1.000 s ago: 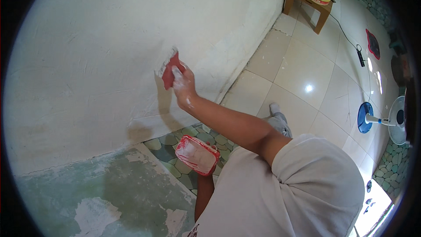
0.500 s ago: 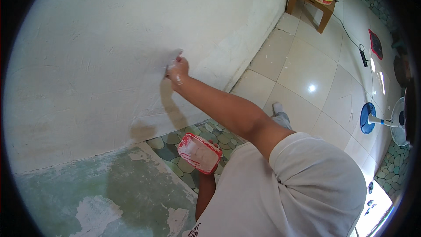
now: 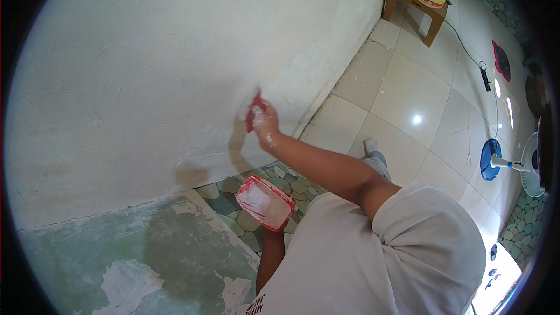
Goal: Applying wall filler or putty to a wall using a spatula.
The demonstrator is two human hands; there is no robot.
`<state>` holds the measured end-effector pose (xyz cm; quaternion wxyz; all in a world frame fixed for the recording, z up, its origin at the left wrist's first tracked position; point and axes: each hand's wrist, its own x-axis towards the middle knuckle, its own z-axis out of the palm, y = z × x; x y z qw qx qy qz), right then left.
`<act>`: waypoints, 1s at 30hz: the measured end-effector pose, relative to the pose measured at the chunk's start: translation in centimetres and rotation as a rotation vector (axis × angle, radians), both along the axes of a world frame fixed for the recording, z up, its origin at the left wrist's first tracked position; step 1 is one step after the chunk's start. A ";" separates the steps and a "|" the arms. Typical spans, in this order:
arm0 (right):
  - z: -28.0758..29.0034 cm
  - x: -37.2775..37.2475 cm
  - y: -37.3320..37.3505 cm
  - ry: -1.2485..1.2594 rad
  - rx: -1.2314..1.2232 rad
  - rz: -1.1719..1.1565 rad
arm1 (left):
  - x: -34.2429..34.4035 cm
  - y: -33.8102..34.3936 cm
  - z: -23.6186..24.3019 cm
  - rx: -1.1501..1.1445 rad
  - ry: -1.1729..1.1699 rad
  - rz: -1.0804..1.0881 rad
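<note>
Head view: The right hand (image 3: 267, 121) grips a red scraper (image 3: 254, 112) near a pale wall (image 3: 134, 64) at mid-frame; the left hand (image 3: 276, 234), partly hidden, cradles a red-rimmed tub (image 3: 273, 189) of white paste (image 3: 265, 207) at lower centre.

The scraper looks light and slightly flexible, best pinched flat between thumb and fingers, though blur leaves its contact with the wall uncertain. The tub seems semi-stiff, its smeared rim probably slippery, best supported from beneath.
</note>
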<state>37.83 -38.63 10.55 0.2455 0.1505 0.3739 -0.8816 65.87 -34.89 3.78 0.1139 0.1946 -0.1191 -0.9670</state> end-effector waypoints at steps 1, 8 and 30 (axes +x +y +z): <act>-3.2 -1.0 -0.8 0.026 0.134 -0.097 | -0.4 0.0 0.1 -0.004 0.002 -0.009; -9.3 -7.4 -7.3 0.180 0.461 -0.167 | -0.2 0.6 0.6 0.104 0.014 -0.025; -6.0 -0.3 -0.2 0.428 0.271 -0.080 | -0.1 -1.1 -0.1 0.072 0.084 0.014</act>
